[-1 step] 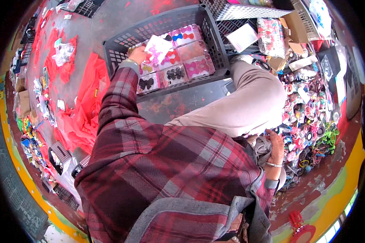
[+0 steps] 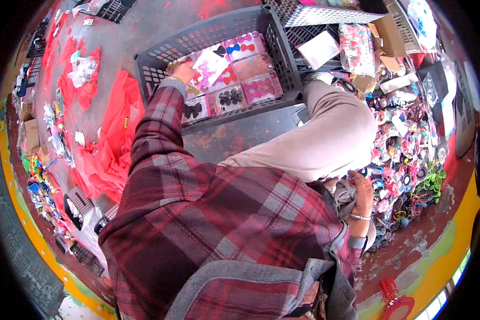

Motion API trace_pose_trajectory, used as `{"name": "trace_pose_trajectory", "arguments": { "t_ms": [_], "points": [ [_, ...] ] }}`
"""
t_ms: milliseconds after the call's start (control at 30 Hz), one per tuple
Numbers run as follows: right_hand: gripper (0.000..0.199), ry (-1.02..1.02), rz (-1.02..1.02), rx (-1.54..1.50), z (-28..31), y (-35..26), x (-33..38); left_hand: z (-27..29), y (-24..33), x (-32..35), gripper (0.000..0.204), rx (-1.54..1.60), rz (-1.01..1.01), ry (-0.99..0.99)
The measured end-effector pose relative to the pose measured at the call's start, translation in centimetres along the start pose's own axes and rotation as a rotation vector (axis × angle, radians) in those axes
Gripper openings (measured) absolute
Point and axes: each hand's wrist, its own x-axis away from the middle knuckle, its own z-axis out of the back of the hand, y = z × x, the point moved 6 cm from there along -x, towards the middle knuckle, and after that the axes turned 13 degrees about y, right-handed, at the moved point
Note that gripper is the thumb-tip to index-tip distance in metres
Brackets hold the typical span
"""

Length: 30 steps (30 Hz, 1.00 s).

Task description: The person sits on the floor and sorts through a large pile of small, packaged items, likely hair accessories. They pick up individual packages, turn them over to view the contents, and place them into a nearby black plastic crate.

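Ok so in the grey crate (image 2: 286, 64) L hand (image 2: 184, 72) is at the left edge of the bow card (image 2: 212, 68), can't tell if pinching, card's prob light, bendy n slick so grab an edge, R hand (image 2: 363, 193) by grey fabric (image 2: 345, 196), grip unclear tbh.

Bows (image 2: 230, 97) in crate (image 2: 245, 112), hair-tie pile (image 2: 405, 170) to the right

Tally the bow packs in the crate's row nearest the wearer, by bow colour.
Black: 2 (left pack, middle pack)
Pink: 1 (right pack)
Total: 3
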Motion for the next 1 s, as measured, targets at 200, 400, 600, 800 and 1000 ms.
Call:
{"name": "trace_pose_trajectory", "arguments": {
  "t_ms": [200, 400, 600, 800, 1000],
  "points": [
    [0.025, -0.001, -0.066, 0.022, -1.1, 0.0, -1.6, -6.9, -0.9, -4.1, 0.041, -0.328, -0.137, -0.255],
    [0.024, 0.048, -0.111, 0.008, -0.6, 1.4, -3.3, -9.1, 0.2, -4.1, 0.042, -0.363, -0.093, -0.285],
    [0.022, 0.019, -0.136, -0.054, -1.0, 1.6, -3.9, -8.8, 0.9, -3.1, 0.034, -0.363, 0.087, -0.157],
    [0.020, 0.042, -0.114, 0.012, -1.7, 0.8, -3.0, -6.9, 2.1, -2.5, 0.029, -0.245, 0.096, 0.228],
    [0.025, -0.026, -0.047, 0.022, -0.8, -0.6, -2.6, -6.3, 2.8, 0.0, 0.027, -0.297, 0.113, 0.096]
  ]
}}
